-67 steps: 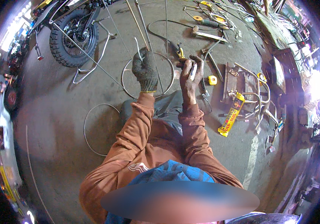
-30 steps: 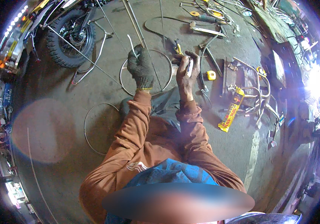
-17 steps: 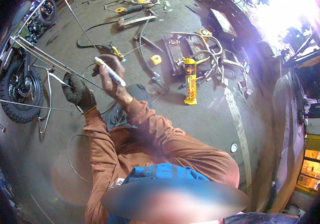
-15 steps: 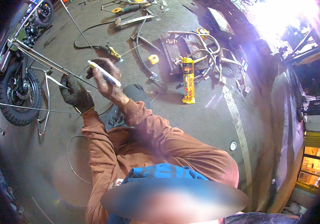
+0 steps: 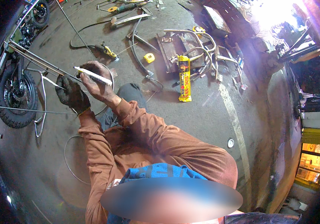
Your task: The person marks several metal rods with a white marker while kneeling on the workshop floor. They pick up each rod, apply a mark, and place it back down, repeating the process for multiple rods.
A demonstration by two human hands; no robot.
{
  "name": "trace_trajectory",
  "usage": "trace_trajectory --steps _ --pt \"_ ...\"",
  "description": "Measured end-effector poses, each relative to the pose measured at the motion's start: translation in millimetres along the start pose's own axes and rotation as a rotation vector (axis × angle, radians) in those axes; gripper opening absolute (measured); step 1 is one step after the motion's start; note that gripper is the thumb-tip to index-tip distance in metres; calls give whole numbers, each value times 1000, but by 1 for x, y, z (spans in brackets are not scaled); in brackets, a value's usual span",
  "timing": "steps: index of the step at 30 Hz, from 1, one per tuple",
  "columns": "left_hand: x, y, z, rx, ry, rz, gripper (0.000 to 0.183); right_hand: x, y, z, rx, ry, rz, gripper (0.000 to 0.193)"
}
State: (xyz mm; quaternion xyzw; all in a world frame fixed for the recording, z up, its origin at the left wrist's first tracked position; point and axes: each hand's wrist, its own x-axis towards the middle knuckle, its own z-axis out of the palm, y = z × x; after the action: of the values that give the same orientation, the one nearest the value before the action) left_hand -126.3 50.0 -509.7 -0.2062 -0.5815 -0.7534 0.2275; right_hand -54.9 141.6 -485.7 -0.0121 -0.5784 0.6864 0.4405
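My left hand [image 5: 72,94], in a dark, dirty work glove, is closed round a thin metal rod [image 5: 42,62] of a long frame of rods at the left. Its fingertips are partly hidden. Close beside it, my bare, blackened right hand [image 5: 97,83] grips a white marker pen [image 5: 94,76]. The pen slants, with its narrow end at the upper left, above the rod near the gloved fingers. Just where the tip sits against the metal I cannot tell.
A motorcycle wheel [image 5: 16,95] stands at the left. Ahead lie an angle grinder [image 5: 124,8], a hammer [image 5: 130,20], a cable [image 5: 135,52] and a yellow tape measure [image 5: 149,58]. A yellow packet [image 5: 184,79] rests beside bent metal tubes [image 5: 206,56]. A small round white object [image 5: 230,143] lies right.
My right hand has come slightly left and down with the marker pen, nearer the gloved hand. The whole view has shifted a little. My left hand keeps its hold on the rod.
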Motion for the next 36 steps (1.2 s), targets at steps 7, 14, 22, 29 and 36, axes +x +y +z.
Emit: trace_trajectory --steps 7,14,22,29,36 --pt "1 -18 -14 -131 -49 -137 35 -1 3 5 96 -4 44 22" --pt "-1 -20 -8 -133 32 -214 34 5 17 6 -1 87 -131 17" --pt "2 6 4 248 46 98 30 -2 14 17 126 -20 -44 26" --pt "9 -7 -2 441 33 151 23 10 15 31 130 -6 -77 26" --pt "25 -27 -25 1090 -151 408 15 14 14 38 173 1 -54 25"
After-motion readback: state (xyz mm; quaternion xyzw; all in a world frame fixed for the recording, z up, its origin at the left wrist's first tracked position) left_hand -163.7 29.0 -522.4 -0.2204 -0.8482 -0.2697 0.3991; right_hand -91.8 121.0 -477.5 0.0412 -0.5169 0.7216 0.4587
